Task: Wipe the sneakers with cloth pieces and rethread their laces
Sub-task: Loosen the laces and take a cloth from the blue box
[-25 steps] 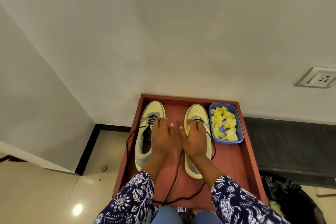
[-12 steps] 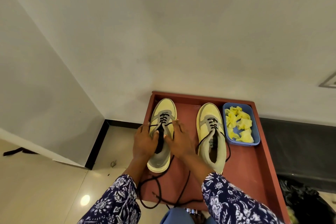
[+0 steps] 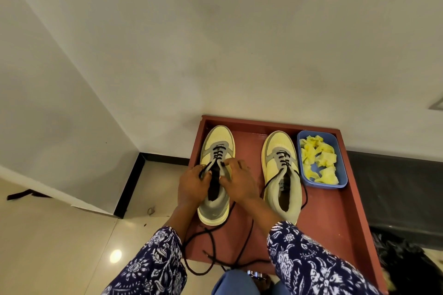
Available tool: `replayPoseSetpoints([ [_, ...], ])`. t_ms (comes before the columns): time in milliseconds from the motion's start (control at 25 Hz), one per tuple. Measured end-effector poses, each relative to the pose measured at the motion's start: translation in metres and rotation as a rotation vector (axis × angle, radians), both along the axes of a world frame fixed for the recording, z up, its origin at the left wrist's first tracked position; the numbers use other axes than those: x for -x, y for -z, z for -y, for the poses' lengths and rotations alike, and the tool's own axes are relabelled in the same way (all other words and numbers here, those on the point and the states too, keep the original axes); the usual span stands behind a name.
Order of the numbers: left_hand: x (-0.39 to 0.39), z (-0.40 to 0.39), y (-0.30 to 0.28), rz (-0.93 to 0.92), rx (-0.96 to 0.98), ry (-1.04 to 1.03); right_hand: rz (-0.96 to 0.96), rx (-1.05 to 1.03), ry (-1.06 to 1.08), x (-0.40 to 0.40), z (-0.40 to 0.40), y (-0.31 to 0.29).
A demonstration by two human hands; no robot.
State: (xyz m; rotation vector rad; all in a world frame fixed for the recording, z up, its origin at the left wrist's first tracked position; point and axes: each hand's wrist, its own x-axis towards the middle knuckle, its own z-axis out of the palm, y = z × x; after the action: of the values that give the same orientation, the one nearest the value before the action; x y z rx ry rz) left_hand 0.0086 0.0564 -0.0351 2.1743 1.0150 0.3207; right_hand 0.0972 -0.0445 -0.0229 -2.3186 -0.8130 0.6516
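Two pale yellow and grey sneakers stand side by side, toes to the wall, on a red-brown table point(image 3: 330, 218). Both hands work at the left sneaker point(image 3: 219, 141). My left hand point(image 3: 193, 185) pinches its black lace point(image 3: 217, 154) at the left eyelets. On the other side, my right hand point(image 3: 239, 181) grips the tongue and upper edge. Loose lace ends point(image 3: 211, 242) trail over the table's near edge. The right sneaker point(image 3: 281, 167) stands untouched with its laces hanging loose. A blue tray point(image 3: 341, 175) of yellow cloth pieces point(image 3: 318, 158) sits to its right.
The table stands against a white wall. Pale tiled floor point(image 3: 60, 234) lies to the left. A dark surface point(image 3: 398, 189) adjoins the table on the right, with a black bag point(image 3: 412, 263) below it.
Both hands left the right sneaker and moved to the left one, where they now hold its lace and upper. The camera view shifted left.
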Motion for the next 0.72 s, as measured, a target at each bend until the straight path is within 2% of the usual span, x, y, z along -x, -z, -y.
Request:
replayPoseSetpoints([
  [720,0.004,0.052,-0.004,0.007,0.102,0.025,-0.017,-0.081,0.036,0.009,0.059,-0.004],
])
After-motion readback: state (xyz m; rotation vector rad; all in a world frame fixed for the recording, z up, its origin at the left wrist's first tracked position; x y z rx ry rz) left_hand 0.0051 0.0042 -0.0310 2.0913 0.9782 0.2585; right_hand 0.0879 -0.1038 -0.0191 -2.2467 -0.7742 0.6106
